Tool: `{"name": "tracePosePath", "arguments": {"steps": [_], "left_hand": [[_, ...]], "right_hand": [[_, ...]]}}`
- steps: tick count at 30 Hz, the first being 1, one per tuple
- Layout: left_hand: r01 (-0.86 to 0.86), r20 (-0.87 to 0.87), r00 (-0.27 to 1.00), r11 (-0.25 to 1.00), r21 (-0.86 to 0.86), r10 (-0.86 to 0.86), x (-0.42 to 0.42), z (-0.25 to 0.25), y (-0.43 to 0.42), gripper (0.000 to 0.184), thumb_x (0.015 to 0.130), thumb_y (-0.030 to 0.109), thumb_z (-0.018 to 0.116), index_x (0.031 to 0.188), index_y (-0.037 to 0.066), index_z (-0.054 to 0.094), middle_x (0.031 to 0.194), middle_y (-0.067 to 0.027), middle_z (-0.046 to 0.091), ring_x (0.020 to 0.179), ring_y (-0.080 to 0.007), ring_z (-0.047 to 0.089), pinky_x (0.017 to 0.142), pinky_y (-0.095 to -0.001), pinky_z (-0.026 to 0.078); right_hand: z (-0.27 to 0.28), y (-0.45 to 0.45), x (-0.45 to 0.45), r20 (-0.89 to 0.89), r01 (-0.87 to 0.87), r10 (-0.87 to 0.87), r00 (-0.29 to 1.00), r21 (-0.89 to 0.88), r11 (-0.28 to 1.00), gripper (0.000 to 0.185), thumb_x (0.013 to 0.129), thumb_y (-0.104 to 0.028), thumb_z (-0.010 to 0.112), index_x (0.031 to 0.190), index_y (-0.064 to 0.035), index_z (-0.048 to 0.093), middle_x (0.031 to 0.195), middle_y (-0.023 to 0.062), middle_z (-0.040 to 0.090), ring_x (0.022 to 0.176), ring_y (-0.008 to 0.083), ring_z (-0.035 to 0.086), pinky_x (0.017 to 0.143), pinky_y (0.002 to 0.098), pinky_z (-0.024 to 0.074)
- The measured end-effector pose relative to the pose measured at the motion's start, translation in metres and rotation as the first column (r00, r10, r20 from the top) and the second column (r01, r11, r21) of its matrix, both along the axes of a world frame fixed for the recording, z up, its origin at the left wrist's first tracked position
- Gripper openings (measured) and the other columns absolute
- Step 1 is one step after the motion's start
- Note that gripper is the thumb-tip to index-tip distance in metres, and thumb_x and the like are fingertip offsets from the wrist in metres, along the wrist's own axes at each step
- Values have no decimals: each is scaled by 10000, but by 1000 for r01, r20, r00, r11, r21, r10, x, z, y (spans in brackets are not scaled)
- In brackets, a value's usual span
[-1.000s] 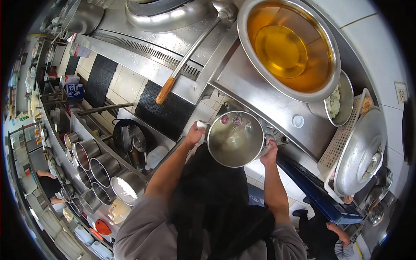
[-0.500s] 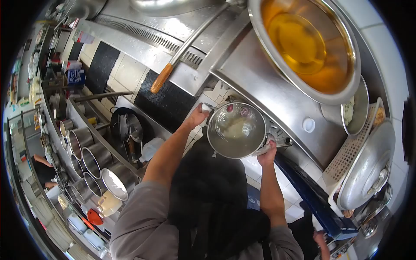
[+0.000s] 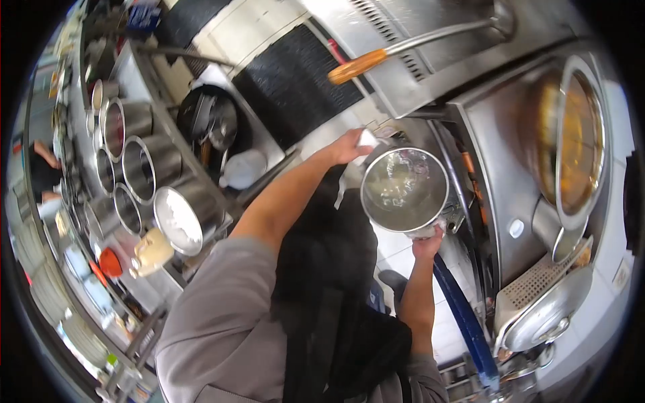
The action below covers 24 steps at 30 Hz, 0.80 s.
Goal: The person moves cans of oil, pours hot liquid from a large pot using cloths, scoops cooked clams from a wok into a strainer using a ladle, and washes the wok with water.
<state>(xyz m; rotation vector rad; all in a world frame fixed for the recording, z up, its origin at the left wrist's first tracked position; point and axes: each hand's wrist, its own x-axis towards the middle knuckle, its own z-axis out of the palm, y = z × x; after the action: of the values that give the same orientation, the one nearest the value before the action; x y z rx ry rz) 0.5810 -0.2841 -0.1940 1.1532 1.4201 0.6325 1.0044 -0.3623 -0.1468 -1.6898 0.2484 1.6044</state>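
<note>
A round metal pot (image 3: 407, 220) with cloudy liquid in it hangs in front of my body, over the floor. My left hand (image 3: 348, 146) is closed on its far left side, with a white cloth (image 3: 367, 142) between fingers and pot. Low on the right side of the pot, my right hand (image 3: 428, 243) grips it through another pale cloth (image 3: 423, 232). The pot's handles are hidden by the cloths and hands. Glare blurs what lies in the liquid.
On the steel counter (image 3: 500, 158) to the right stands a large metal bowl (image 3: 568, 216) of amber liquid, near a perforated basket (image 3: 527, 285) and a metal lid (image 3: 547, 316). A wooden-handled ladle (image 3: 359, 67) juts over the walkway. Several steel pots (image 3: 181, 221) line the left shelf.
My view has turned, so the counter and amber bowl have shifted right and the left shelf shows larger. The pot stays between my hands, now farther right in view.
</note>
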Motion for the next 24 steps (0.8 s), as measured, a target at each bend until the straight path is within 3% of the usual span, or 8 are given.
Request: {"name": "tracePosePath", "arguments": {"steps": [1,2,5,8,14,17,24], "left_hand": [[45,-125,991,999,10,-43,-1,19,6,639,888,370,712,1334,-44,518,1290,-246,589,1216,-351,560,1056,-420,430],[65,-140,988,998,-9,-65,-2,21,7,707,875,413,705,1373,-41,488,1341,-280,532,1273,-409,507,1085,-443,407],[132,-148,978,987,-95,-146,-4,18,15,764,871,432,702,1425,-24,441,1341,-281,525,1283,-413,497,1098,-448,397],[150,-164,972,983,-110,-167,0,13,17,791,869,440,700,1452,-11,415,1368,-279,506,1309,-412,474,1116,-448,383],[125,-162,976,985,-116,-143,2,8,15,782,877,418,693,1468,-4,404,1446,-269,461,1382,-403,415,1158,-440,344],[128,-172,975,987,-94,-143,4,0,15,758,882,413,686,1458,-5,424,1431,-265,478,1375,-401,426,1151,-441,356],[186,-283,940,981,-46,-192,7,27,38,744,897,436,676,1444,-11,443,1353,-277,525,1286,-411,498,1107,-451,400]], "right_hand": [[7,0,-5,-15,0,1,1000,11,1000,519,967,-358,537,1399,-72,508,1400,105,566,1312,296,514,1126,488,381],[8,-1,-6,-32,-40,40,999,24,999,520,970,-352,533,1401,-64,505,1405,109,565,1314,300,514,1127,495,382],[-13,-6,15,-86,-93,97,992,53,994,519,981,-341,515,1406,-43,497,1433,118,550,1340,309,498,1133,518,383],[-14,-5,11,-14,-129,130,991,67,989,582,970,-364,461,1461,-52,440,1502,147,473,1385,369,437,1144,605,330],[-5,-3,5,-21,-146,146,989,28,989,602,958,-371,477,1462,-44,436,1503,148,465,1388,363,429,1154,598,317],[-12,-6,13,-33,-112,111,993,-7,994,608,928,-365,528,1463,-88,444,1486,138,485,1365,351,460,1122,578,366],[-9,-15,-1,-35,-24,23,999,-51,998,605,879,-333,528,1425,-79,468,1436,158,520,1304,364,504,1092,576,391]]}}
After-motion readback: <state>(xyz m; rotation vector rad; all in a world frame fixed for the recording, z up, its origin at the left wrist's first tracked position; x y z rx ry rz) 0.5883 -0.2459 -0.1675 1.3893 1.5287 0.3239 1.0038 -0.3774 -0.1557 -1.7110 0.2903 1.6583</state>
